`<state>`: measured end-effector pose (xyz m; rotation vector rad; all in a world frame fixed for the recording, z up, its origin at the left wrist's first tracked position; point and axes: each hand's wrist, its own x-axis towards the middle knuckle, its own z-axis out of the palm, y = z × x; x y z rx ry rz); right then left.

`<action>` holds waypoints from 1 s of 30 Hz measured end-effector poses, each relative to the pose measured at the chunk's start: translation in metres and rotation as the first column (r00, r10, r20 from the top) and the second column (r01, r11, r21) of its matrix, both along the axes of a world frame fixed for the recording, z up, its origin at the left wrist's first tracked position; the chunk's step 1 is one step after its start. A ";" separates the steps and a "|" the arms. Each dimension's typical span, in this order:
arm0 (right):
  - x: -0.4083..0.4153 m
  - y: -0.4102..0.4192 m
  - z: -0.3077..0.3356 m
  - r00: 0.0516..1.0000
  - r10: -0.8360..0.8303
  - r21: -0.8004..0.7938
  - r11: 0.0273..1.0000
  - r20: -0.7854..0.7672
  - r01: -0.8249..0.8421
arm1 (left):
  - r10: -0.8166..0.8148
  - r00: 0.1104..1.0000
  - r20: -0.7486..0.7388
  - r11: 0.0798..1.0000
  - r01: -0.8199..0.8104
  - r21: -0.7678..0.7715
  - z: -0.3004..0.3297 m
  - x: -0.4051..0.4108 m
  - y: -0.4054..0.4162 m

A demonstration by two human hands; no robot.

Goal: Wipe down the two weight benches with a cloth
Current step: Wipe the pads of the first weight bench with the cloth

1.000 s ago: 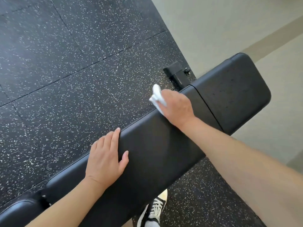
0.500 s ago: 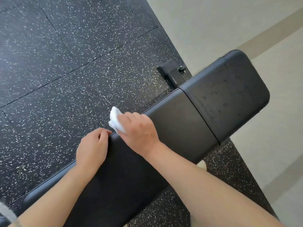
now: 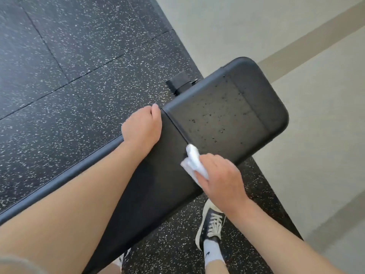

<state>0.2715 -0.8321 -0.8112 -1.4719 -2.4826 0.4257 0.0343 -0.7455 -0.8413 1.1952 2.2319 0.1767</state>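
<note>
Where droplets dot bench [image 3: 227, 115], shoe [image 3: 212, 224] below.

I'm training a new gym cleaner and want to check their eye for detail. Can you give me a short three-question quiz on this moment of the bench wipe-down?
1. True or false: the right hand presses the white cloth onto the bench near the seam between the two pads.
2. Which pad shows droplets? A) the long pad B) the short end pad C) neither
3. Fill in: the left hand grips the far ____ of the long pad.

Key: 1 true; 2 B; 3 edge.
</note>
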 end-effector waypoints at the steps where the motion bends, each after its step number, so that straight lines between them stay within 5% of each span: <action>1: 0.022 -0.003 -0.001 0.998 -0.061 -0.033 0.998 -0.005 0.061 | 0.081 0.997 -0.010 0.996 -0.081 -0.023 -0.004 0.005 0.011; 5: 0.057 -0.006 -0.009 0.981 -0.194 -0.025 0.981 -0.007 0.194 | 0.283 0.940 -0.192 0.959 -0.282 0.032 -0.016 0.010 0.023; 11: -0.018 0.042 -0.028 0.967 -0.243 0.122 0.961 -0.074 0.250 | 0.263 0.925 -0.276 0.965 -0.258 0.056 -0.022 0.012 0.021; 19: -0.121 0.150 -0.025 0.924 -0.312 0.051 0.943 -0.221 0.330 | 0.260 0.911 -0.320 0.964 -0.266 0.027 -0.023 0.014 0.025; 22: -0.100 0.135 -0.028 0.921 -0.249 0.135 0.944 -0.300 0.300 | 0.259 0.911 -0.321 0.965 -0.260 0.041 -0.022 0.015 0.025; 30: 0.061 0.058 -0.035 0.981 -0.177 0.210 0.959 -0.083 0.191 | 0.239 0.922 -0.304 0.970 -0.238 0.041 -0.024 0.014 0.021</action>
